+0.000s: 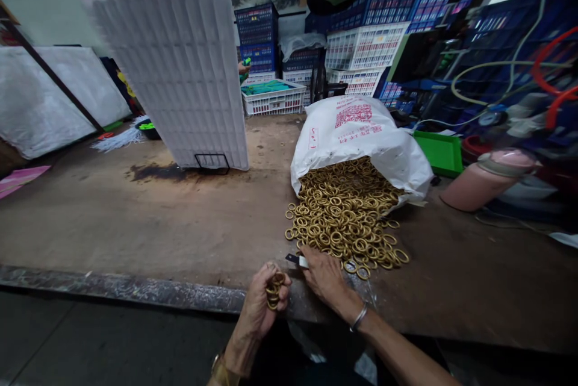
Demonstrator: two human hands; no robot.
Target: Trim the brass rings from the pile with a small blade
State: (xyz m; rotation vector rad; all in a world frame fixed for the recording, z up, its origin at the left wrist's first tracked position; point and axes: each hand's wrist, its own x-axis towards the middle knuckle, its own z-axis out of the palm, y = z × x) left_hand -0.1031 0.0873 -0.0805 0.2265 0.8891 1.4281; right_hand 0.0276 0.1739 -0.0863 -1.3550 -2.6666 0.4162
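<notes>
A heap of brass-coloured rings [345,217] spills from the open mouth of a white printed sack [361,133] lying on the brown worktable [149,223]. My left hand [264,301] is curled round a small stack of these rings [274,291] near the table's front edge. My right hand [323,277] lies palm down at the near edge of the heap, fingers over a small white and dark object [295,260] that I cannot name. A metal bangle sits on my right wrist.
A tall white ribbed panel [180,73] stands upright at the back of the table on a wire stand. Blue and white crates [361,43] are stacked behind. A green tray [440,152] and pink cylinder [487,178] lie to the right. Another person's hand [244,68] shows behind the panel.
</notes>
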